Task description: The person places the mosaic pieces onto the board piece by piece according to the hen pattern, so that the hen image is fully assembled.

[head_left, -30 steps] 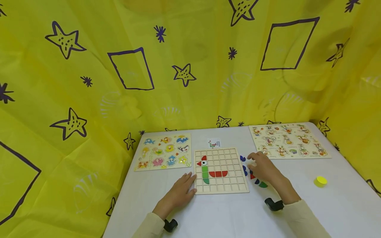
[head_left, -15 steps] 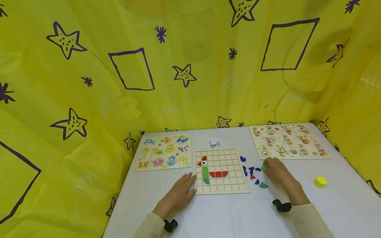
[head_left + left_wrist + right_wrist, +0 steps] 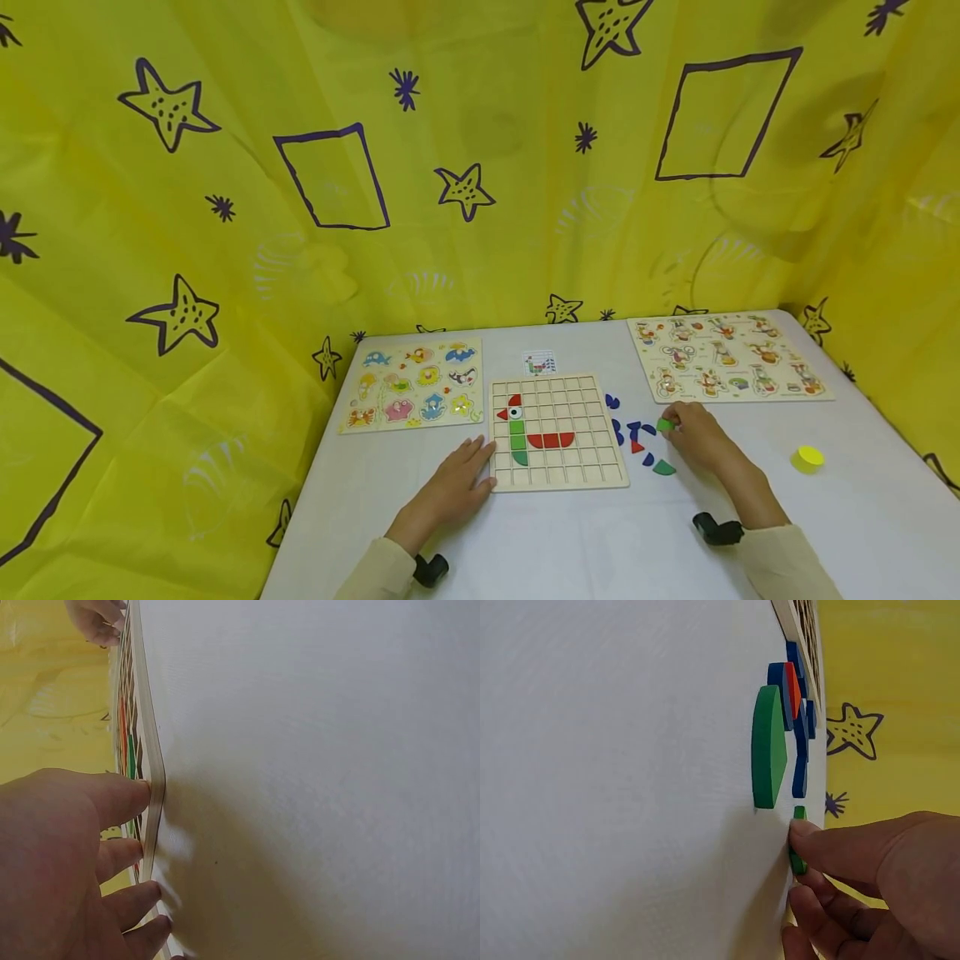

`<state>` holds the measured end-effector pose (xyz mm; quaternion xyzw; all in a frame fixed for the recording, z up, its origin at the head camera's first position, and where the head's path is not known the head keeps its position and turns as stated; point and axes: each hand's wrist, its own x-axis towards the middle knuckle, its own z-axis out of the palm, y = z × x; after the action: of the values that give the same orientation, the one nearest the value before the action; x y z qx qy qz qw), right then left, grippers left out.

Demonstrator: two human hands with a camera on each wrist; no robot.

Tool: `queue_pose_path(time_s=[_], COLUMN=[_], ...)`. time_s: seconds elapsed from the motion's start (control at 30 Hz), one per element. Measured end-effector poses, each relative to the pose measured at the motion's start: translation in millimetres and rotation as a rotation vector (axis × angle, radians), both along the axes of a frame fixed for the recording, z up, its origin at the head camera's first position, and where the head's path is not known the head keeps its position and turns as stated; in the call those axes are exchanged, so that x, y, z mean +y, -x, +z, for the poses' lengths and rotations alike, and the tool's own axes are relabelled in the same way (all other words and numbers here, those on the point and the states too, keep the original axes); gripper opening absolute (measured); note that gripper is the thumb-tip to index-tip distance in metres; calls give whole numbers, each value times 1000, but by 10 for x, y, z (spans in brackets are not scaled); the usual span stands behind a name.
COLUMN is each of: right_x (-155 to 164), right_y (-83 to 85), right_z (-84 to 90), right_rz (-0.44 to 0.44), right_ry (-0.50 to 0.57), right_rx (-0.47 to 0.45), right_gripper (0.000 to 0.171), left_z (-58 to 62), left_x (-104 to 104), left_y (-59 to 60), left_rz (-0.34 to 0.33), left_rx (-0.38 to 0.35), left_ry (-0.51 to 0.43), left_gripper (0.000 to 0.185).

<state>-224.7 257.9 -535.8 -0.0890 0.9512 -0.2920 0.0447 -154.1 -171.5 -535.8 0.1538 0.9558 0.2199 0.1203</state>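
Note:
A wooden grid board (image 3: 585, 467) lies on the table, with red and green pieces and an eye piece set in it in a bird shape. My left hand (image 3: 453, 482) rests at the board's left edge, its fingers extended; in the left wrist view the thumb (image 3: 124, 796) touches the rim. To the right of the board, my right hand (image 3: 697, 435) pinches a small green piece (image 3: 800, 814) between thumb and fingers, low at the table. Near it lie several blue pieces (image 3: 613, 402), a red piece (image 3: 637, 447) and a larger green quarter-round piece (image 3: 769, 750).
A picture card (image 3: 540, 362) lies behind the grid board. Two picture-puzzle boards flank it: a sea-animal board (image 3: 411, 383) at left and a figure board (image 3: 731, 354) at right. A yellow cylinder (image 3: 807, 458) stands at the right. A yellow patterned curtain (image 3: 480, 250) hangs behind.
My right hand has moved right, away from the blue pieces beside the board, and now pinches the small green piece. The left hand has stayed at the board's edge.

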Motion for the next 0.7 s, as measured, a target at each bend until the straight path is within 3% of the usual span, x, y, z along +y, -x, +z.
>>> queue_pose_path(time_s=[0.3, 0.5, 0.7], right_x=[-82, -326, -680], right_y=[3, -21, -93], right_z=[18, 157, 205], right_rz=[-21, -26, 49], right_ry=[-6, 22, 34], right_rx=[24, 5, 52], right_gripper=[19, 21, 21], left_z=[-6, 11, 9], left_x=[6, 14, 18], left_y=[-4, -6, -3], left_rz=[1, 4, 9], left_rx=[-8, -12, -14], left_ry=[-2, 1, 2], left_gripper=[63, 63, 63])
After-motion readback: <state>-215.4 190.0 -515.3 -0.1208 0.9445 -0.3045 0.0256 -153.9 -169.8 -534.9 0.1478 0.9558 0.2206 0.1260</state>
